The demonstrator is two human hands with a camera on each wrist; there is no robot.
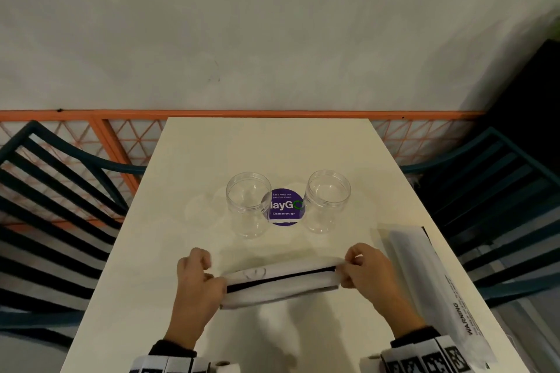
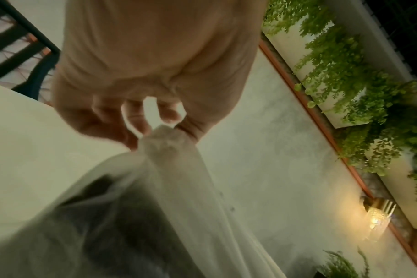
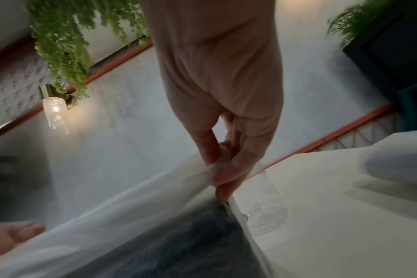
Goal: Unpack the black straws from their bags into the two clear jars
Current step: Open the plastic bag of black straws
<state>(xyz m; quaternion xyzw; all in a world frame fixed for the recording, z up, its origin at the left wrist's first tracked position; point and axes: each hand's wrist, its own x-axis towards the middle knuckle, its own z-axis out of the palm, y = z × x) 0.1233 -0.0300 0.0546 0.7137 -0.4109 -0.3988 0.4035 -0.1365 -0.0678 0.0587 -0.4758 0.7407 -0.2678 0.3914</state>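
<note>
So the left hand (image 1: 198, 277) and right hand (image 1: 368, 271) each pinch one end of a cloudy bag (image 1: 280, 283) of black straws (image 1: 281, 277), holding it sideways low over the table (image 1: 151, 251). Just past the knuckles sit two clear jars (image 1: 248, 203) (image 1: 328, 200), both upright with a gap between them. A second bag (image 1: 430, 288) lies right of the right hand, along the table's right edge.

Bare table (image 1: 266, 145) behind two jars (image 1: 248, 203); second bag (image 1: 424, 275) along right edge.
</note>
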